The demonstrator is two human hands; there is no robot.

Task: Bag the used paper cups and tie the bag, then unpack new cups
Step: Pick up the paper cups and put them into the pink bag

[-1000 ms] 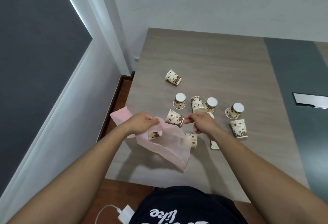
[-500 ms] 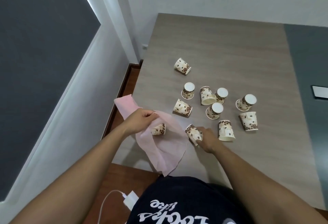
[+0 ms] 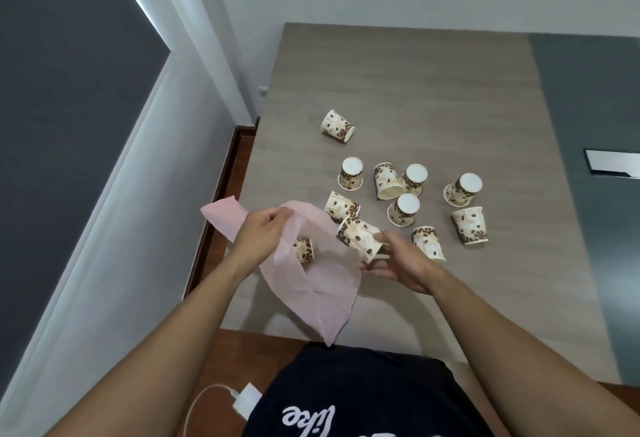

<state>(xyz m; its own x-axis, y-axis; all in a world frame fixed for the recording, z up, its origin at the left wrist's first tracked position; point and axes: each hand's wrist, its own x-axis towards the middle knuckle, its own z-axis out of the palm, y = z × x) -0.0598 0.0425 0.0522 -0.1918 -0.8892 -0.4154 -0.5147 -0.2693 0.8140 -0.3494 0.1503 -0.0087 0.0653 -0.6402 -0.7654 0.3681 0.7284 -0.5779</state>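
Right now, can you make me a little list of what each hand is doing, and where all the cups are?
left hand: grips the edge of the pink bag, keeping its mouth open
right hand: holds the held cup sideways at the bag's mouth
cup in bag: one showing inside
loose cups: nine on the table, some upside down, some on their sides
bag tied: not yet

The left hand (image 3: 258, 237) grips the pink bag (image 3: 322, 298). At 3 o'clock from it, the right hand (image 3: 398, 263) holds a paper cup (image 3: 360, 239). Other cups (image 3: 403, 210) lie on the table (image 3: 398, 90) toward 1 o'clock.
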